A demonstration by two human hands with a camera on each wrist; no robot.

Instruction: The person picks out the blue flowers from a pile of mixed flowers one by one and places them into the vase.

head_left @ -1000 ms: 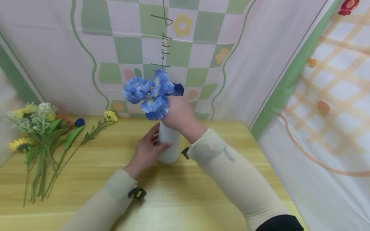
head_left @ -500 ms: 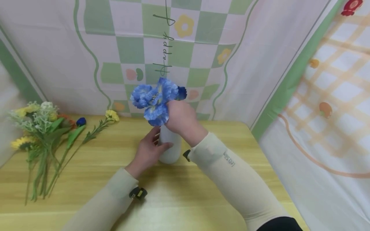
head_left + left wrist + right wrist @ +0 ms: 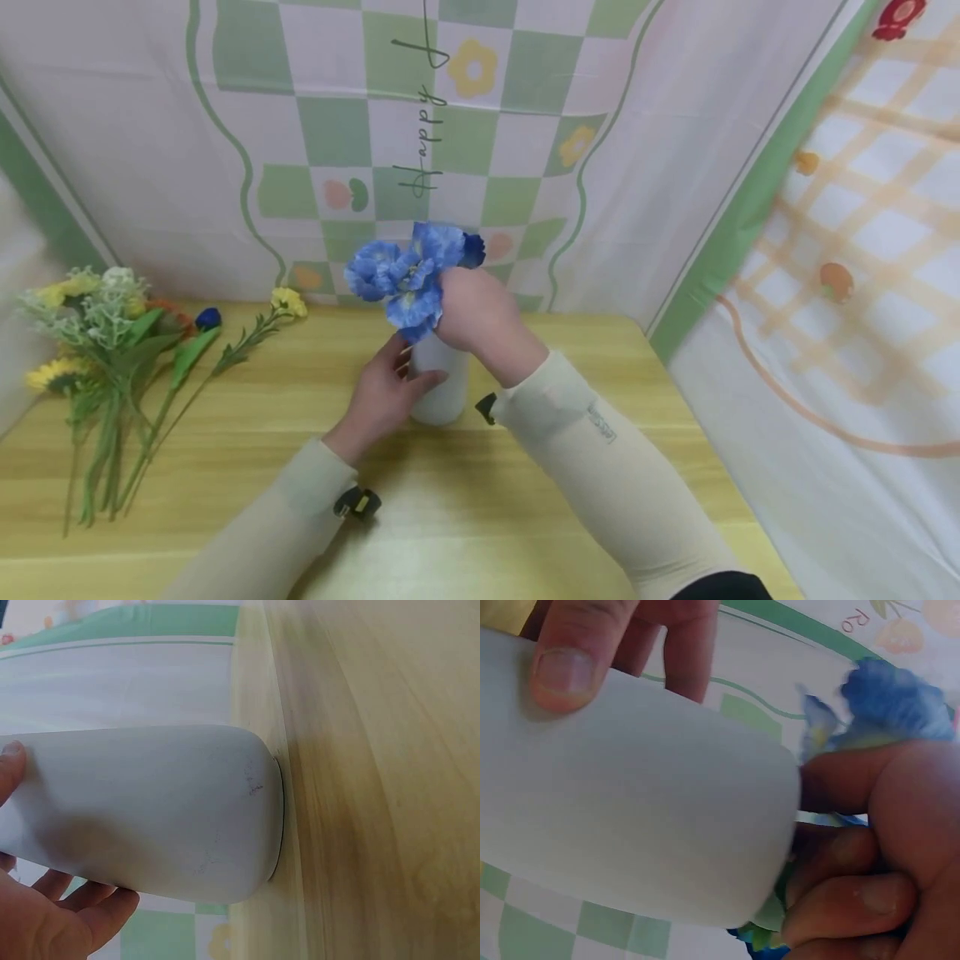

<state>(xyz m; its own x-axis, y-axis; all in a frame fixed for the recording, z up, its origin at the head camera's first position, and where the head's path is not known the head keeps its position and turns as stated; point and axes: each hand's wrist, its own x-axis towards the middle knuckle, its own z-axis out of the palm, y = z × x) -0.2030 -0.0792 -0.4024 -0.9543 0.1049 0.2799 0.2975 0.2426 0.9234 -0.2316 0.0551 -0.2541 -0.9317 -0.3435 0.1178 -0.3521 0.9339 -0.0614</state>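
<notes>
A white vase (image 3: 438, 396) stands upright on the table, its base down on the wood in the left wrist view. My left hand (image 3: 377, 406) holds it from the left, thumb across the near side and fingers around the far side. At the vase's mouth, my right hand (image 3: 483, 315) grips a light blue ruffled flower (image 3: 405, 279) just below its bloom. Curled fingers (image 3: 847, 907) sit right at the rim in the right wrist view; the stem is mostly hidden. A dark blue bloom (image 3: 472, 250) shows behind the right hand.
On the wooden table's (image 3: 480, 517) left side lies a bunch of flowers (image 3: 112, 358) with yellow, white and orange heads. Beside it are a dark blue bud (image 3: 207, 318) and a yellow flower (image 3: 288, 302) on long stems. A checkered cloth (image 3: 405, 125) hangs behind.
My right hand and the light blue flower have come down toward the vase's mouth, and the bloom has shifted slightly right. The left hand and the vase stay in place.
</notes>
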